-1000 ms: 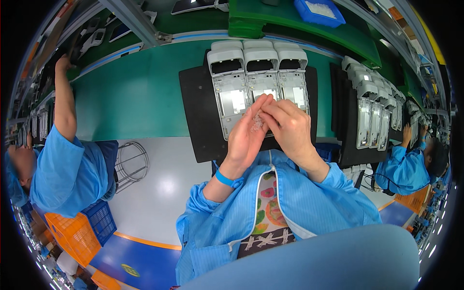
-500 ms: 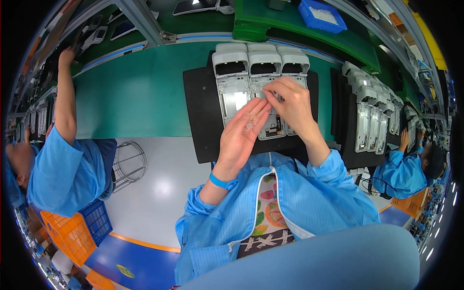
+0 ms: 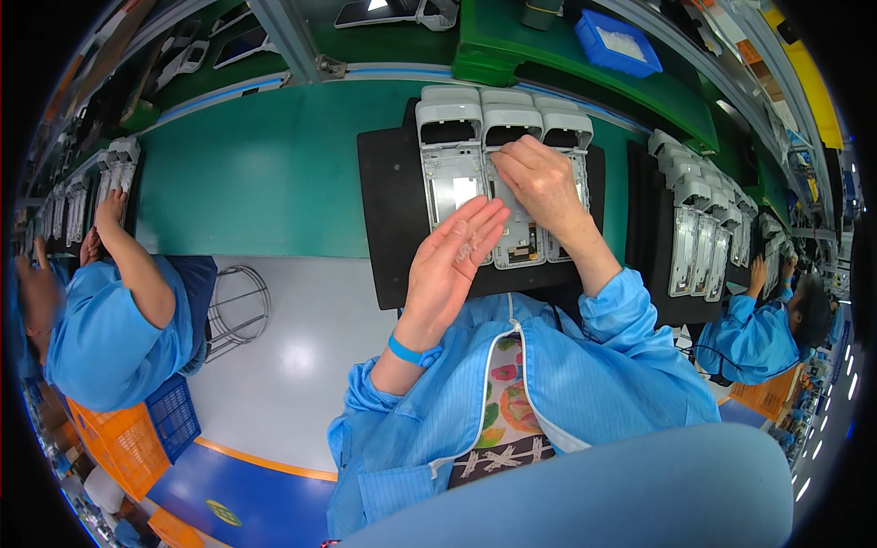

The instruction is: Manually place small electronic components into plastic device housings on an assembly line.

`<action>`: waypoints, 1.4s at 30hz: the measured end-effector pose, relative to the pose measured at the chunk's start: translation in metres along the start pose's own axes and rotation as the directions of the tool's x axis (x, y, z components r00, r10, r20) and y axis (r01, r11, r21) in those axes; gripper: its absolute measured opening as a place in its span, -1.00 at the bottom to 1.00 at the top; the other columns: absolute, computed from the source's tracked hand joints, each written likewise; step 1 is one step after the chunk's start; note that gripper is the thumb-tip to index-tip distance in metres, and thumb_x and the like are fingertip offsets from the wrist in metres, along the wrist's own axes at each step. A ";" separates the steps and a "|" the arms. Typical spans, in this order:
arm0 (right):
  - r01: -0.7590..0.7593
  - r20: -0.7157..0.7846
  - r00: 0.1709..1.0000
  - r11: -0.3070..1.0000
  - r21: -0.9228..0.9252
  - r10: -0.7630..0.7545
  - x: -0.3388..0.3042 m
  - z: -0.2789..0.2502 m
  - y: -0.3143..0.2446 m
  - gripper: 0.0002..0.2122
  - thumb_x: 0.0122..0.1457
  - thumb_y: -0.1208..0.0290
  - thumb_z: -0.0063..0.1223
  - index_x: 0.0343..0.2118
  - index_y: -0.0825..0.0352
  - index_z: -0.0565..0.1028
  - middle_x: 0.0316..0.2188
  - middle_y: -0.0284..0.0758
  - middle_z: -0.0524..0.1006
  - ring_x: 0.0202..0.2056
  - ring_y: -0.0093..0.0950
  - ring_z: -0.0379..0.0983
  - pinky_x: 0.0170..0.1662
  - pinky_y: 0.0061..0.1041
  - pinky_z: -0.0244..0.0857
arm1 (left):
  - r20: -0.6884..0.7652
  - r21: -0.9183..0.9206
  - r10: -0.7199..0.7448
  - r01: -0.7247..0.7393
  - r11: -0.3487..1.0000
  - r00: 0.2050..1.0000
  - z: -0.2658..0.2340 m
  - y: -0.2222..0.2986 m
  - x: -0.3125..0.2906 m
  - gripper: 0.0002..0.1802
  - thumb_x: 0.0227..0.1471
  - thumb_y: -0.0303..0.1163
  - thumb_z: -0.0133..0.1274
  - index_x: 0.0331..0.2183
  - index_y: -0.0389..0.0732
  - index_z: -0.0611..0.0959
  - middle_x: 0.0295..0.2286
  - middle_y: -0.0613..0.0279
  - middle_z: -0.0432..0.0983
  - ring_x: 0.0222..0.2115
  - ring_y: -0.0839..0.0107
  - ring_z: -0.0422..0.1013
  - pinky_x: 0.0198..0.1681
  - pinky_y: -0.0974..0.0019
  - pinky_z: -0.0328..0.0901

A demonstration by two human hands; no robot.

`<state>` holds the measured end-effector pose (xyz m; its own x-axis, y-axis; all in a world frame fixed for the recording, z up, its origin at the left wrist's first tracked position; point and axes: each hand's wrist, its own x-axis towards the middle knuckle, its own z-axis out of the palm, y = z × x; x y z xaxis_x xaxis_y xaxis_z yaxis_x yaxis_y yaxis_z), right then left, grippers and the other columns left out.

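Note:
My left hand [image 3: 454, 260] lies palm up with its fingers stretched out. Several small clear pieces [image 3: 467, 247] rest loose in its palm. Above the middle white device housing [image 3: 521, 233], my right hand [image 3: 542, 185] has thumb and fingertips pinched together near the housing's left edge. Whatever sits in that pinch is too small to make out. Another white housing [image 3: 449, 178] stands to the left, partly behind my left fingers, and a third housing [image 3: 567, 121] is to the right, partly covered by my right hand. All three lie side by side on a black mat [image 3: 388, 196].
A blue bin [image 3: 618, 43] of small white pieces stands on the green shelf [image 3: 498, 50]. More housings [image 3: 699, 228] line the bench at right. One co-worker [image 3: 119, 315] sits at left, another [image 3: 763, 320] at right. A round metal stool [image 3: 239, 310] is on the floor.
My right hand has moved away from my left palm, toward the left edge of the middle housing. The left co-worker's raised arm has come down to the housings there.

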<state>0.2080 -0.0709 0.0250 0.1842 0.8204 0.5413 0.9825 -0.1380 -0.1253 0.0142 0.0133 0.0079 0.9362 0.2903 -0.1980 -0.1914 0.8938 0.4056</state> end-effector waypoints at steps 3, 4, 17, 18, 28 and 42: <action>0.089 0.057 0.995 0.996 -0.019 -0.087 0.003 -0.002 0.006 -0.78 -0.17 0.65 0.25 -0.37 0.39 0.61 -0.40 -0.32 0.58 -0.37 -0.36 0.53 -0.37 -0.43 0.46 | -0.002 -0.026 0.012 -0.012 1.000 1.000 0.002 0.005 -0.001 -0.46 0.44 -0.37 -0.29 0.27 -0.55 0.23 0.25 -0.33 0.21 0.29 -0.05 0.23 0.39 0.09 0.18; 0.124 0.056 0.991 0.992 -0.026 -0.122 0.004 -0.002 0.008 -0.80 -0.15 0.60 0.20 -0.38 0.37 0.59 -0.42 -0.33 0.53 -0.36 -0.38 0.51 -0.35 -0.42 0.45 | 0.005 -0.041 0.021 -0.020 0.999 1.000 0.001 0.006 -0.002 -0.45 0.44 -0.35 -0.32 0.27 -0.56 0.21 0.26 -0.36 0.19 0.30 -0.08 0.19 0.40 0.05 0.16; -0.098 0.054 0.995 0.942 0.321 0.085 0.000 -0.032 -0.042 -0.84 0.01 0.60 0.27 -0.30 0.36 0.63 -0.37 -0.28 0.58 -0.32 -0.28 0.54 -0.29 -0.34 0.45 | 0.071 -0.275 0.037 -0.016 0.961 0.997 -0.008 0.008 -0.004 -0.36 0.44 -0.19 -0.36 0.31 -0.50 0.18 0.33 -0.28 0.07 0.38 -0.03 0.03 0.45 -0.03 0.00; -0.130 0.067 0.991 0.891 0.436 0.112 -0.002 -0.035 -0.049 -0.85 0.03 0.61 0.29 -0.30 0.35 0.63 -0.37 -0.27 0.59 -0.32 -0.27 0.56 -0.30 -0.34 0.46 | 0.066 -0.261 0.040 -0.021 0.965 0.997 -0.009 0.007 -0.004 -0.36 0.44 -0.18 -0.36 0.31 -0.48 0.18 0.33 -0.26 0.07 0.38 -0.01 0.03 0.44 -0.01 -0.01; -0.002 0.150 0.988 0.959 0.282 -0.042 -0.009 -0.044 -0.073 -0.76 -0.13 0.57 0.28 -0.31 0.28 0.63 -0.37 -0.35 0.55 -0.33 -0.39 0.52 -0.32 -0.41 0.42 | 0.066 -0.211 0.059 -0.044 0.976 0.996 -0.006 0.005 -0.004 -0.35 0.44 -0.14 -0.40 0.33 -0.42 0.20 0.34 -0.17 0.10 0.39 0.06 0.03 0.43 0.06 0.00; 0.071 0.270 0.946 0.930 0.361 -0.177 0.010 -0.036 -0.073 -0.79 -0.08 0.55 0.31 -0.32 0.33 0.57 -0.34 -0.32 0.56 -0.30 -0.32 0.53 -0.27 -0.35 0.45 | 0.009 -0.130 0.070 -0.068 0.989 0.998 -0.019 0.008 -0.018 -0.37 0.42 -0.20 -0.34 0.32 -0.43 0.22 0.33 -0.17 0.13 0.36 0.11 0.10 0.41 0.08 0.03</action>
<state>0.1390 -0.0723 0.0697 -0.0070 0.9508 0.3096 0.9165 0.1299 -0.3783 -0.0093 0.0220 -0.0020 0.9232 0.3488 -0.1612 -0.2911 0.9088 0.2990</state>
